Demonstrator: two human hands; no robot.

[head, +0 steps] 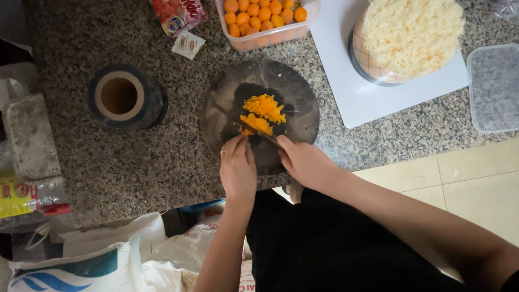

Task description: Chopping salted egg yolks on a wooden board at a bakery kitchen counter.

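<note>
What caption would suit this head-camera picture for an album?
Both hands, left hand and right hand, chop orange shreds on a round dark board.

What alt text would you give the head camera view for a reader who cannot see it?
Seen from above, a person's left hand and right hand work a pile of chopped orange food on a round dark cutting board on a speckled granite counter. Behind are a tub of orange balls and a roll of tape.

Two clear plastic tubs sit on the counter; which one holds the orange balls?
The tub at the top centre, just above the round dark board, is full of orange balls. The tub at the right edge looks empty.
</note>
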